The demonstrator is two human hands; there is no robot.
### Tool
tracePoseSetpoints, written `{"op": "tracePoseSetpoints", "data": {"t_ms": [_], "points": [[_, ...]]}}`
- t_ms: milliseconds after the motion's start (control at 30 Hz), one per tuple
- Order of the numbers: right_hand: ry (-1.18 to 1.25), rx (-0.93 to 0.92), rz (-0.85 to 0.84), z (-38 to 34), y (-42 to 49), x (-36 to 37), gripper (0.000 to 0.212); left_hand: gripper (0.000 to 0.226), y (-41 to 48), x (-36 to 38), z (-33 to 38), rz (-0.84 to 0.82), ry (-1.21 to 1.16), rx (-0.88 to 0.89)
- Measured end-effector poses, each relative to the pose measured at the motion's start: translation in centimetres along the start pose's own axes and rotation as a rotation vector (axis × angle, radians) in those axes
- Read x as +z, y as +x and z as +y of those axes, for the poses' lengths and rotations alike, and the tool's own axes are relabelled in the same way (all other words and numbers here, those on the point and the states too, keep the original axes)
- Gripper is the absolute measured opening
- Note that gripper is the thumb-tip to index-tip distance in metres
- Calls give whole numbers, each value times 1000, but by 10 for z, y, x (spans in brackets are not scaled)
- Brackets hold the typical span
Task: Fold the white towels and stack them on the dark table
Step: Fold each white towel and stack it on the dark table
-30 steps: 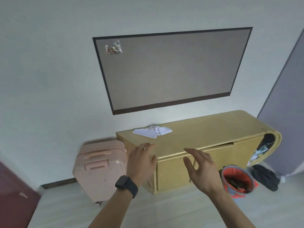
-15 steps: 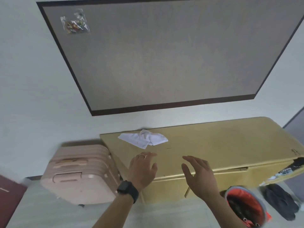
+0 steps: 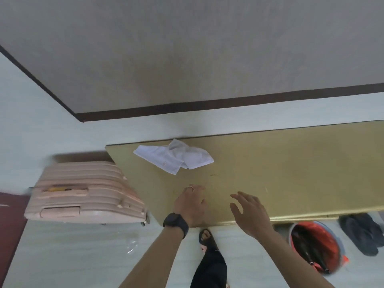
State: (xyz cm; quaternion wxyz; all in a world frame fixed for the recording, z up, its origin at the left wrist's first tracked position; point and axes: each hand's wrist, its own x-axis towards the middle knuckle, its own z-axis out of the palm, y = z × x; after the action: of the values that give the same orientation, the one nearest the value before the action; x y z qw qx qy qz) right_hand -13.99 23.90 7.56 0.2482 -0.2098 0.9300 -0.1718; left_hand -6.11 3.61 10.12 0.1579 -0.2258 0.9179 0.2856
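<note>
- The left hand (image 3: 190, 204), wearing a black watch (image 3: 175, 222), is holding nothing, its fingers lying relaxed and close together over the yellow cabinet (image 3: 291, 173).
- The right hand (image 3: 249, 213) is hovering beside it, fingers loosely spread, gripping nothing.
- A white towel (image 3: 174, 159) is lying crumpled near the cabinet's far left corner, apart from both hands.
- A pink suitcase (image 3: 83, 194) is standing left of the cabinet, and an orange bucket (image 3: 330, 242) is sitting on the floor at right.

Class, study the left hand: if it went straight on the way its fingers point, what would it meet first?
Most likely the crumpled white towel lying on the yellow cabinet top; the left hand points roughly at it with nothing between. Its height above the top is unclear.
</note>
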Motion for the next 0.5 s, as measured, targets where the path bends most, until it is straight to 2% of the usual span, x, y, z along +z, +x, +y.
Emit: {"op": "tracePoseSetpoints", "data": {"t_ms": [133, 233, 333, 500], "points": [[-58, 75, -109, 12, 53, 7, 48, 33, 61, 3, -4, -57, 59, -16], [-114, 112, -199, 16, 89, 9, 54, 46, 100, 2, -8, -77, 91, -10], [-161, 117, -215, 19, 126, 11, 57, 61, 137, 3, -13, -71, 168, 18], [-225, 65, -220, 34, 164, 34, 65, 55, 184, 9, -29, -35, 252, -36]]}}
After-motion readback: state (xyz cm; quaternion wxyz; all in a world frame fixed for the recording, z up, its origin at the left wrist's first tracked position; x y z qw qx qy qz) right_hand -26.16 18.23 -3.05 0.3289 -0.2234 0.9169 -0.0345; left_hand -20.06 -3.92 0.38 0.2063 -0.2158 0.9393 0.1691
